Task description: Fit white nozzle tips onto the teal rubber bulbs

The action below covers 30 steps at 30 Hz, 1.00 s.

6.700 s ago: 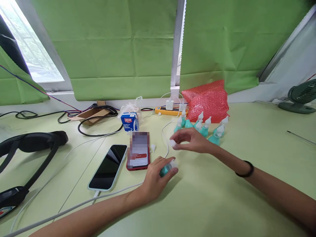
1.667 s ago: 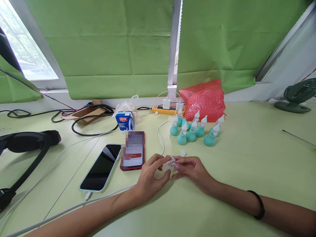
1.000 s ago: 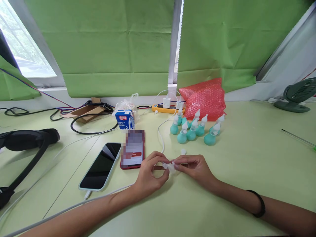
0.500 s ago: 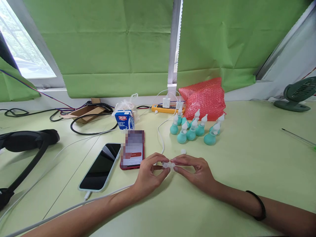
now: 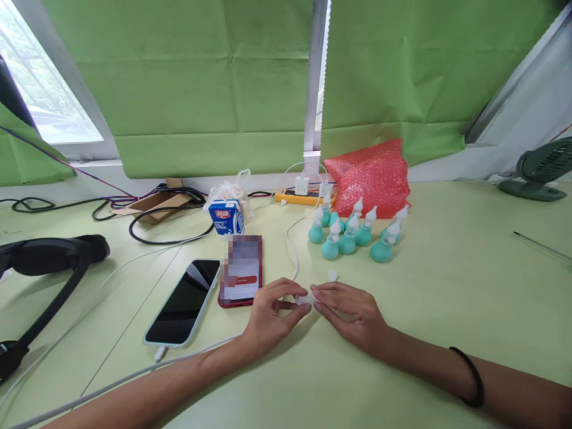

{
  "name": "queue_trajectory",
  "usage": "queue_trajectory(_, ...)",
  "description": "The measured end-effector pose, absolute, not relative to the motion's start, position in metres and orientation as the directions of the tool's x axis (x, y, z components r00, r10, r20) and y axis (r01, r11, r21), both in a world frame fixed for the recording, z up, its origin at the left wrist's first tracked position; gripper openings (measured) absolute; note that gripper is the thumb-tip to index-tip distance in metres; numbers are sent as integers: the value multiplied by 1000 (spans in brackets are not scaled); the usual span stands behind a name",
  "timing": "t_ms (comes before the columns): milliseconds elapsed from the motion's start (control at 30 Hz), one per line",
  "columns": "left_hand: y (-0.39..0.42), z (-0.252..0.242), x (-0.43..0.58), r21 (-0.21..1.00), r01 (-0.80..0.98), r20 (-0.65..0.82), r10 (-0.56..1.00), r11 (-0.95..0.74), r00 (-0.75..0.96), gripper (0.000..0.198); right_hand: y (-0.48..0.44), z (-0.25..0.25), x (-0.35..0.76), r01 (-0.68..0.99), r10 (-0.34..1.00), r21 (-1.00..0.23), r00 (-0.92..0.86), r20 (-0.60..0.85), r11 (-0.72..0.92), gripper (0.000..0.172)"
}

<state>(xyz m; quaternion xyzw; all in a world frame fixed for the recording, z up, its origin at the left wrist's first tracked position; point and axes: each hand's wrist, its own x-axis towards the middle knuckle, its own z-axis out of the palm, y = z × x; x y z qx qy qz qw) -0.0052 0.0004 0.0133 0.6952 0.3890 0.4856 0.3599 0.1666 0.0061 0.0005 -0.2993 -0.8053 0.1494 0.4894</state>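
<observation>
Between my hands is a small translucent plastic piece. My left hand pinches its left end between thumb and fingers. My right hand closes its fingertips and thumb on the right end, which they mostly cover. Just behind my right fingers a small white cap-like piece lies on the table. Farther back stand several teal squeeze bulbs with clear pointed tips.
A red-framed phone and a charging phone lie left of my hands. Behind them are a blue milk carton, an orange power strip and red bubble wrap. A white cable passes under my left arm.
My right fingers now cover more of the translucent piece, and less of it shows between my hands. The view has shifted slightly.
</observation>
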Motion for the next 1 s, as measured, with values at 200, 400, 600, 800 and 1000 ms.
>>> queue_trajectory(200, 1, 11, -5, 880, 168, 411, 890, -444, 200, 6, 5, -5, 165, 326, 636, -547, -374, 675, 771, 33)
queue_trajectory(400, -4, 16, -4, 820, 173, 508, 833, -546, 221, 4, 3, 4, 162, 115, 882, -907, -310, 354, 405, 23)
queue_trajectory(600, -4, 17, -5, 688, 197, 653, 714, -698, 251, 6, 9, 15, 164, -149, 909, -987, -416, 7, -61, 28)
queue_trajectory(800, -3, 15, -5, 625, 205, 693, 656, -753, 298, 13, 14, 19, 165, -122, 850, -966, -508, -137, -229, 24)
queue_trajectory(1000, -3, 10, -6, 561, 173, 743, 584, -810, 325, 17, 15, 20, 166, -125, 840, -953, -512, -178, -277, 22)
